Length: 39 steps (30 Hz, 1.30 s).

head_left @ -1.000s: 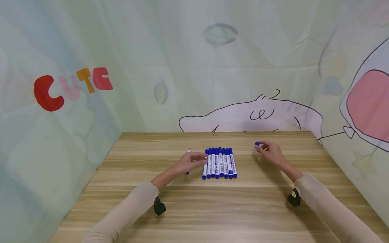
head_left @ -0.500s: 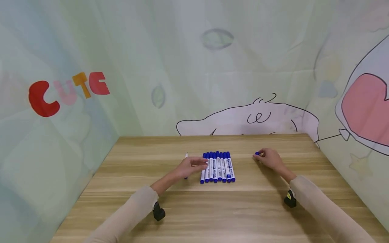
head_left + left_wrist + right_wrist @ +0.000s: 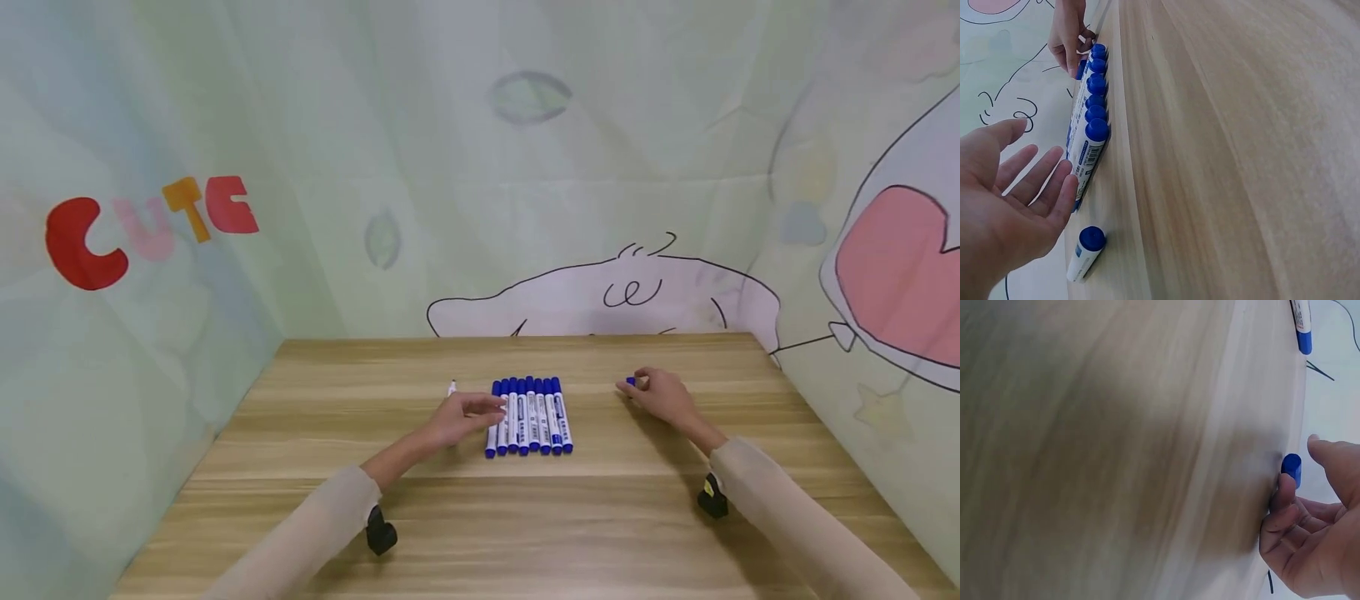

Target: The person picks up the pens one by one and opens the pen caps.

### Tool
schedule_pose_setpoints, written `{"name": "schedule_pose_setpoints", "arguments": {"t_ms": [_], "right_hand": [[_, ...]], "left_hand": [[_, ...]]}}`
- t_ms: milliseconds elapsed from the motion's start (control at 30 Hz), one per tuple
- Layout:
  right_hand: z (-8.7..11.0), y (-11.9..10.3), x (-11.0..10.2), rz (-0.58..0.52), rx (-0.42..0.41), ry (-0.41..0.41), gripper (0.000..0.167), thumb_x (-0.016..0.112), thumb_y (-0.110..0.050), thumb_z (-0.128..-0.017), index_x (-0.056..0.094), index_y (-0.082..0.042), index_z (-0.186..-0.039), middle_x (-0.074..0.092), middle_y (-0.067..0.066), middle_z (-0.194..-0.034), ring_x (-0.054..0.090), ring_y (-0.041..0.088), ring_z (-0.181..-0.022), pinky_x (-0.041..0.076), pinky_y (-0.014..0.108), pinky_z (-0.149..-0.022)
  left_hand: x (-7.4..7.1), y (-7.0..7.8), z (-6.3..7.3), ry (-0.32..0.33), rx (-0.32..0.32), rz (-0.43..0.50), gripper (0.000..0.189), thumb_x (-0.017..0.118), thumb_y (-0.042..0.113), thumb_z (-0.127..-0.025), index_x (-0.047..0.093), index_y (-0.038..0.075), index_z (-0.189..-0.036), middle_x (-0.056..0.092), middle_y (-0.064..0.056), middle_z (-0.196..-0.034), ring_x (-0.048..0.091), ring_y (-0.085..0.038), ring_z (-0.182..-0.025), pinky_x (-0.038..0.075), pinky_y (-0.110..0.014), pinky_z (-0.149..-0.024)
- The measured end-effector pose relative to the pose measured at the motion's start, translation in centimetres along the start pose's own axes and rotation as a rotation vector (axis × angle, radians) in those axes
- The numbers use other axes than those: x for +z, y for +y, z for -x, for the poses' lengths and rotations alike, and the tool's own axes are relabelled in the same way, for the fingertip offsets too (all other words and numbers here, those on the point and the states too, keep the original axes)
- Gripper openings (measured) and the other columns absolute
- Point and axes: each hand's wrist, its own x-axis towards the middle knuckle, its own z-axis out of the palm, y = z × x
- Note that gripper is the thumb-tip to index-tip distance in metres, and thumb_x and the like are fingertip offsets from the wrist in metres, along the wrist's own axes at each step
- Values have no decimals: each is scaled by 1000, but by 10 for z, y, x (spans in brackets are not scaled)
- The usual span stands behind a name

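Several white markers with blue caps point(image 3: 532, 417) lie side by side in a row on the wooden table point(image 3: 525, 533). My left hand point(image 3: 453, 421) hovers over the row's left end, fingers spread loosely and holding nothing. Partly hidden behind that hand lies a separate uncapped marker point(image 3: 1087, 255), its dark nib pointing to the far side. To the right of the row, my right hand point(image 3: 663, 396) is at a blue marker cap point(image 3: 1291, 467) low at the table surface. A fingertip touches the cap, while the thumb point(image 3: 1329, 453) stands apart from it.
The table's far edge meets a printed fabric backdrop point(image 3: 480, 208), with more fabric along both sides. Each sleeve carries a small black device point(image 3: 381, 531) at the wrist.
The right hand has lowered the blue cap to the table, and its thumb has come away from the cap. The left hand stays near the row's left end. The head view has shifted slightly.
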Motion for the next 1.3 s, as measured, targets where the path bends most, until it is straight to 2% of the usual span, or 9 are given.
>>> {"name": "schedule_pose_setpoints", "arguments": {"t_ms": [67, 267, 400, 567, 667, 933, 1133, 1300], "right_hand": [[-1, -4, 0, -14, 4, 2, 58, 66, -38, -99, 61, 15, -124, 76, 26, -103, 73, 35, -89, 58, 48, -80], [3, -15, -4, -44, -7, 25, 57, 66, -40, -99, 63, 10, -125, 76, 22, -96, 70, 28, -79, 55, 39, -69], [10, -20, -13, -71, -50, 53, 51, 66, -35, -100, 65, 10, -124, 74, 24, -101, 70, 32, -87, 57, 42, -74], [17, -25, -27, -190, -157, 52, 43, 67, -22, -100, 63, 11, -127, 71, 29, -115, 70, 40, -101, 60, 48, -84], [23, -27, -33, -252, -178, 1, 44, 65, -20, -101, 59, 9, -133, 68, 29, -124, 69, 42, -110, 60, 47, -89], [33, -38, -40, -391, -160, -215, 58, 62, -29, -104, 45, 2, -150, 59, 25, -144, 60, 41, -130, 54, 50, -102], [34, -43, -41, -498, -125, -383, 64, 59, -34, -105, 36, -2, -156, 48, 24, -154, 49, 43, -141, 42, 58, -114], [31, -44, -37, -556, -132, -448, 65, 57, -33, -105, 34, -3, -158, 46, 24, -156, 45, 43, -144, 37, 59, -117]], "left_hand": [[-6, 1, 2, 9, -16, -16, 37, 67, 25, -101, 67, 6, -132, 73, -10, -125, 66, -29, -122, 56, -42, -102], [-24, 3, 12, 23, -28, -53, 38, 66, 25, -101, 66, 3, -132, 72, -13, -127, 65, -31, -122, 56, -45, -101], [-31, 4, 16, 4, -28, -43, 41, 66, 25, -101, 64, 1, -134, 71, -16, -128, 65, -32, -122, 57, -45, -99], [-30, 4, 15, 8, -40, -36, 41, 66, 27, -101, 64, 4, -135, 72, -14, -128, 65, -31, -122, 58, -45, -97], [-25, 1, 14, -3, -44, -15, 42, 66, 27, -101, 63, 4, -135, 71, -14, -129, 65, -31, -121, 58, -45, -96], [-18, 1, 14, -4, -6, 17, 45, 61, 16, -103, 53, -4, -142, 69, -21, -131, 64, -36, -125, 55, -47, -103], [-17, 2, 13, -36, -14, 56, 48, 62, 20, -103, 51, -3, -144, 67, -20, -134, 62, -35, -128, 54, -49, -104], [-16, 3, 12, -38, -33, 45, 49, 62, 23, -103, 52, 2, -146, 67, -17, -136, 62, -32, -129, 54, -47, -104]]}}
